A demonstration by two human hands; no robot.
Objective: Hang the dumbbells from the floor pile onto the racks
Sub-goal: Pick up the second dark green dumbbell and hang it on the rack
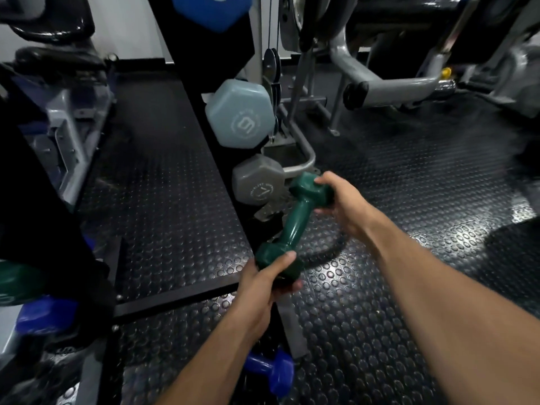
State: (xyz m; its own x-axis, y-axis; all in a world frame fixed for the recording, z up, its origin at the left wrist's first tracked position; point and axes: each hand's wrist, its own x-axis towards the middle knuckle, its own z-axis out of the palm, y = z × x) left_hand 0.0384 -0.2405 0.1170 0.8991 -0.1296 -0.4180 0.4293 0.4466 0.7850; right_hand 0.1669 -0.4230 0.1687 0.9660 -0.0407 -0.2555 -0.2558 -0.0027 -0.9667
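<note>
Head view: the green dumbbell (293,226) hangs tilted above the floor (394,185), left hand (264,283) fingers curled round its near head, right hand (342,204) gripping the far head; just beside the rack (213,118), under the grey dumbbell (258,182); next, seating it there.

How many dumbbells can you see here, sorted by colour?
Green: 2, the dark green dumbbell gripped by the left hand and right hand, and a blurred green one at the left edge.
Dark blue: 2, the floor one and another.
Bright blue: 1.
Pale blue-grey: 1.
Grey: 1.
Total: 7.
</note>
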